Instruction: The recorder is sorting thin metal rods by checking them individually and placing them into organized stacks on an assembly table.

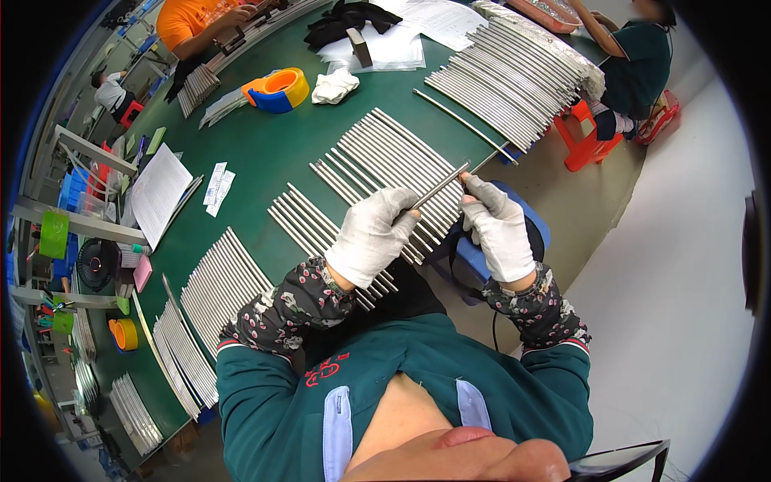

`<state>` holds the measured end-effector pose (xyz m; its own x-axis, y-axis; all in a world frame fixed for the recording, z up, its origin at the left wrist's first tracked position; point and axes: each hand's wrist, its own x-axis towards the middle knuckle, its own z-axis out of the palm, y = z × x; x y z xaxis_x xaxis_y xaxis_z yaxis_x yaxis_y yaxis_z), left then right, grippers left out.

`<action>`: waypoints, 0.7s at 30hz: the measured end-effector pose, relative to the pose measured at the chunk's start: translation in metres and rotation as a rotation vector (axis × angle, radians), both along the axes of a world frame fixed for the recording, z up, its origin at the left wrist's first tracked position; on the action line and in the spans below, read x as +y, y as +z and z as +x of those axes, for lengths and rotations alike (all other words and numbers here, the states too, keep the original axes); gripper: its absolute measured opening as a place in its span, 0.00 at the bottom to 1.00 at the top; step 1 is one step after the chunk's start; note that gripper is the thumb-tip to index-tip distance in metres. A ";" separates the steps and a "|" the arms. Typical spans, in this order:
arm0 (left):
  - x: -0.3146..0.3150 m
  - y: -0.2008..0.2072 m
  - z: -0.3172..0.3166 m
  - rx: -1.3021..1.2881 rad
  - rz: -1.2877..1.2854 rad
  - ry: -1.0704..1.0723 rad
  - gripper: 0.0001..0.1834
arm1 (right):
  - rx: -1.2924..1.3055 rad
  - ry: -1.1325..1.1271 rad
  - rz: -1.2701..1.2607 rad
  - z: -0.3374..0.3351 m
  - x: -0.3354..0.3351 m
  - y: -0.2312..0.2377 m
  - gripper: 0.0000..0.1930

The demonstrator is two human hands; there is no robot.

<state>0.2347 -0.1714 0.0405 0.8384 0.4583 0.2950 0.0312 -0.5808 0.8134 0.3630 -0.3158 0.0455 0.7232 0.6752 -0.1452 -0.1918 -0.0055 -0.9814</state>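
Note:
My left hand [373, 233], in a white glove, is closed around a grey metal rod [442, 185] that points up to the right. My right hand [499, 233], gloved with bare fingertips, is closed beside that rod's far end. From its index fingertip a thinner dark rod [490, 157] runs up to the right; whether the two rods touch I cannot tell. Beneath my hands a row of metal rods [401, 153] lies side by side on the green table [249, 161]. A smaller group of rods [301, 217] lies left of it, partly covered by my left hand.
More rods [225, 281] lie at the left, with a large stack [514, 76] at the far right. An orange-and-blue tape roll [281, 90], a white cloth [335, 86] and papers [161, 193] lie beyond. A blue stool [522, 221] stands by my right hand. Other people sit at the far side.

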 end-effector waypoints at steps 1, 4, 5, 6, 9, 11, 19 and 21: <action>-0.001 0.001 0.000 -0.016 0.016 0.002 0.08 | -0.027 -0.017 -0.008 -0.001 0.001 -0.002 0.18; -0.003 0.006 0.000 -0.002 0.041 0.010 0.07 | -0.090 -0.022 -0.019 0.000 0.002 -0.004 0.18; -0.003 0.007 0.000 -0.002 0.040 0.009 0.07 | -0.124 -0.014 -0.025 0.001 0.002 -0.005 0.18; -0.004 0.008 0.000 -0.012 0.089 0.018 0.08 | -0.124 -0.015 -0.026 0.002 0.001 -0.004 0.18; -0.004 0.008 -0.002 -0.004 0.204 0.031 0.09 | -0.086 0.006 -0.040 0.003 0.000 0.002 0.19; -0.003 0.008 -0.003 0.013 0.270 0.035 0.09 | 0.014 -0.008 -0.024 0.003 0.000 0.007 0.18; -0.009 0.007 0.000 0.005 0.087 0.027 0.09 | -0.168 -0.041 0.014 0.005 0.002 -0.014 0.16; -0.011 0.008 0.001 0.003 0.052 0.035 0.09 | -0.330 -0.034 0.026 0.007 0.002 -0.021 0.16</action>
